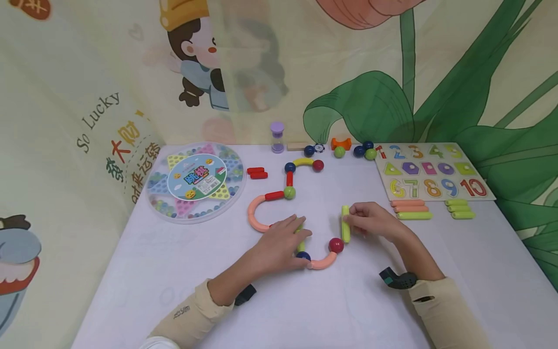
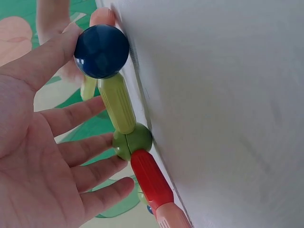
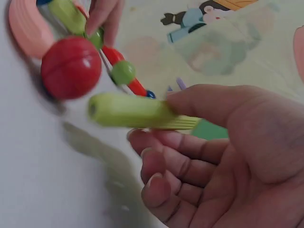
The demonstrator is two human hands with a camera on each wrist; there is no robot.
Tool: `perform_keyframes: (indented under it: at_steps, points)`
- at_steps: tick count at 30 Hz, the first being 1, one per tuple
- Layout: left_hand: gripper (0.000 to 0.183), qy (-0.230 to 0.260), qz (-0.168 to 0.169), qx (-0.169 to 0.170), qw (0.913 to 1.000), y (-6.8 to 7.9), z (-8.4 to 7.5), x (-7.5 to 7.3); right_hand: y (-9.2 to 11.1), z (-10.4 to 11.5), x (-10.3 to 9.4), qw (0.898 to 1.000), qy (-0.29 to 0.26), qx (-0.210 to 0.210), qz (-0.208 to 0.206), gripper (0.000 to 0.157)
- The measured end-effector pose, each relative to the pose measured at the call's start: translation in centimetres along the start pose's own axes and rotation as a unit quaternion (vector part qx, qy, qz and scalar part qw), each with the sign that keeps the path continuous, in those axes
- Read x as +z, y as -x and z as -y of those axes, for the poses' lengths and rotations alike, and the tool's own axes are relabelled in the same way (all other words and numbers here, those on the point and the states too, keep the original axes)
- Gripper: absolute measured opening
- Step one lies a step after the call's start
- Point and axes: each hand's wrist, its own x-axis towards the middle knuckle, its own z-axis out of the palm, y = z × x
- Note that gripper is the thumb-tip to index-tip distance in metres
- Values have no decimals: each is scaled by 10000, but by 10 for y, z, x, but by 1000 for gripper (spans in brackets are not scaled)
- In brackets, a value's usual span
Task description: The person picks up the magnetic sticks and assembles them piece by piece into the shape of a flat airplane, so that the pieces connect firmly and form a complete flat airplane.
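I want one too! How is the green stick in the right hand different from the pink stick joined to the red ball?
The green stick is straight; the pink stick curves. The green stick is yellowish green, the pink stick orangey pink. The right hand pinches the green stick; the pink stick meets the red ball. Both are long and thin.

Lime rod [image 1: 346, 224], red ball [image 1: 336, 245], salmon rod [image 1: 323, 262], navy ball [image 2: 101, 51], white tablecloth [image 1: 331, 310], cream curtain [image 1: 314, 53] with green leaf print [image 1: 379, 104].

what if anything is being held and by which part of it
A yellow-green stick, pinched near its middle by the right hand. The left hand only touches the joined chain, its fingers extended.
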Motion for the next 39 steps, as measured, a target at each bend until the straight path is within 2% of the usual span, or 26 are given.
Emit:
perform_keyframes:
  at_steps: [4,8,18,21,27,34,39]
  points:
    - [70,19,26,-20,10000,0,0,-1,-15,6,9,9972,-717,173,121,32]
    - [70,61,59,-45,10000,0,0,-2,-22,6,11,9948,-904,268,384,32]
    - [71,-46,94,-100,9999,-1,-1,-1,-18,8,15,9947,-76,819,624,38]
    - [71,-57,107,-117,9999,-1,-1,-1,-14,8,18,9933,84,844,785,38]
    - [70,-13,154,-133,9998,-1,-3,-2,-9,8,22,9931,130,913,730,39]
    - [74,21,227,-169,9996,-1,-2,-3,-5,8,25,9919,35,800,989,39]
    - [74,-22,248,-170,9995,-1,-1,-3,-3,6,27,9921,83,716,1030,39]
